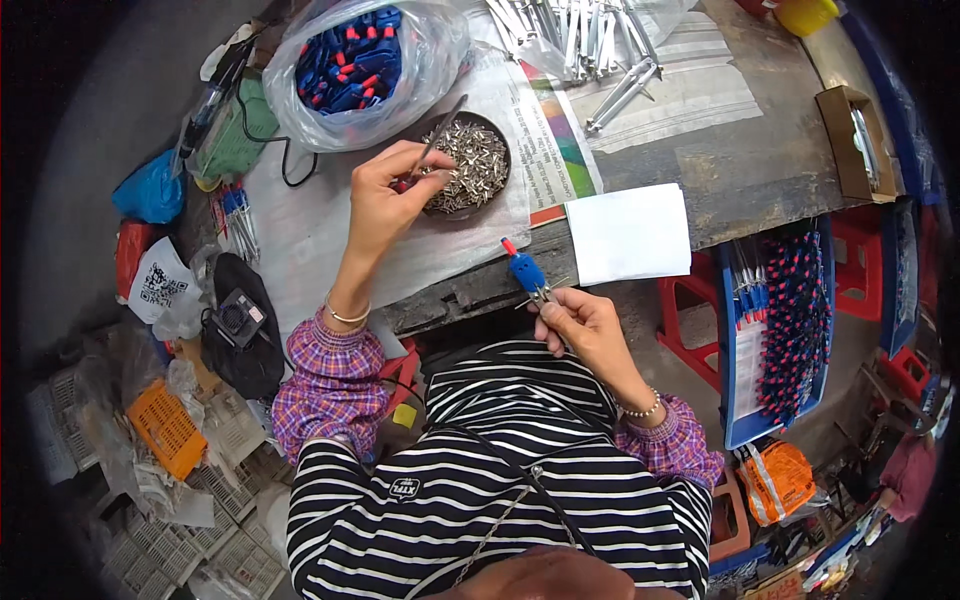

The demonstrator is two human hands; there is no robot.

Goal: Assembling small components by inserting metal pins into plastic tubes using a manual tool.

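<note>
My left hand (390, 195) is closed around a slim tool with a thin metal shaft (445, 132) and what looks like a dark red handle. Its fingertips are over a dark round bowl (505, 190) filled with small metal pins (478, 160); whether they also pinch a pin is too small to tell. Near the bench's front edge, my right hand (583, 325) grips a small blue-handled tool (525, 272) by its metal end. The red tip of that piece points up, and thin metal parts stick out sideways beside my fingers.
Behind the bowl stands a clear plastic bag (430, 65) of blue and red pieces. Metal tool parts (622, 95) lie at the back. White paper (628, 235) rests right of my right hand. Further right are a blue tray (745, 425) of pieces and red stools (690, 335).
</note>
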